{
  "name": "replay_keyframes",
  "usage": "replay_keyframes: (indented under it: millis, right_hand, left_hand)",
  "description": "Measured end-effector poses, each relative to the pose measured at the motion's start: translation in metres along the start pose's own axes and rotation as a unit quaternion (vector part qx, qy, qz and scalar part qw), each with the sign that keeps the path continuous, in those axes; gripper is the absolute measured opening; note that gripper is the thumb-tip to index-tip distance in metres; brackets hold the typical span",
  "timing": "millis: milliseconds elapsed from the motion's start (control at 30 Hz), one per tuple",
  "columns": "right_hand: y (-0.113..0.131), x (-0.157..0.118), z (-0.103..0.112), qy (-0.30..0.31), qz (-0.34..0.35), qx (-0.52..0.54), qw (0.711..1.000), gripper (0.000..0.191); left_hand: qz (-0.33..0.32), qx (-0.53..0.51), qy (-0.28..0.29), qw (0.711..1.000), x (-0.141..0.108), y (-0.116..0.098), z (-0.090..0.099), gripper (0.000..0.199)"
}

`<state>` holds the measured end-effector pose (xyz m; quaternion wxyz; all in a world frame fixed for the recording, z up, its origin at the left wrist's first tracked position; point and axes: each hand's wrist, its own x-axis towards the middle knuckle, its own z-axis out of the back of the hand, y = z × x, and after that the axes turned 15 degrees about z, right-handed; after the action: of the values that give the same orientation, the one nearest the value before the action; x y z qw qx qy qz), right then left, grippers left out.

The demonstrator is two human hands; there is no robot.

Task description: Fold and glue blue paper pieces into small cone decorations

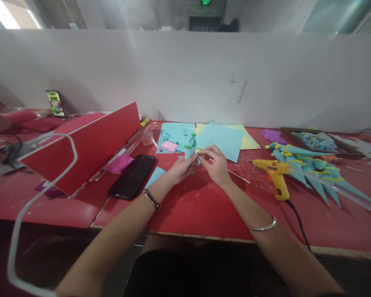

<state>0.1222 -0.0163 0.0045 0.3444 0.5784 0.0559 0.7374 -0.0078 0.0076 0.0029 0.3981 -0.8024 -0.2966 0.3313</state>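
Red table, both hands on light-blue paper roll.

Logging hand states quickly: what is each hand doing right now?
Left hand: closed on the light blue paper roll.
Right hand: fingers pinching the same roll.

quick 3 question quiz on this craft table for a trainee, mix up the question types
1. True or false: both hands are on the blue paper roll.
2. What lies just left of the left wrist? A) scissors B) black phone C) cup
3. Fill in: the yellow ____ lies on the red table, right of the right hand.

Key: 1 true; 2 B; 3 glue gun. The left hand and right hand meet at the roll, with blue paper sheets behind it. No scissors or cup shows beside the wrist.
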Motion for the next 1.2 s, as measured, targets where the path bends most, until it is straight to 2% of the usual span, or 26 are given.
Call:
replay_keyframes:
  millis: [200, 433, 667, 900, 1100, 1200]
  right_hand:
    - [-0.0024, 0.0008, 0.0003, -0.093, -0.084, 0.054, 0.991, 0.02]
    - [-0.0062, -0.0003, -0.005, -0.101, -0.101, 0.094, 0.985, 0.017]
    - [0.0017, 0.0025, -0.001, -0.104, -0.131, 0.14, 0.976, 0.018]
    - [0.0, 0.0024, -0.0006, -0.125, -0.132, 0.111, 0.977, 0.017]
    - [-0.0048, -0.0011, -0.0025, -0.132, -0.133, 0.151, 0.971, 0.023]
    - [-0.001, 0.0, 0.0004, -0.134, -0.11, 0.097, 0.98, 0.023]
  left_hand:
    - [0.012, -0.009, 0.002, 1.0, -0.0018, -0.0025, -0.0024, 0.033]
    - [0.023, 0.011, 0.027, 0.999, -0.0015, -0.0007, -0.0019, 0.033]
    - [0.028, 0.011, 0.023, 0.999, -0.0017, -0.0005, -0.0042, 0.034]
    - [0.026, 0.036, 0.047, 0.998, -0.0033, -0.0004, -0.0049, 0.034]
    - [0.026, 0.046, 0.046, 0.998, -0.0051, -0.0012, -0.0066, 0.034]
    - [0.026, 0.048, 0.041, 0.998, -0.0052, -0.0015, -0.0073, 0.036]
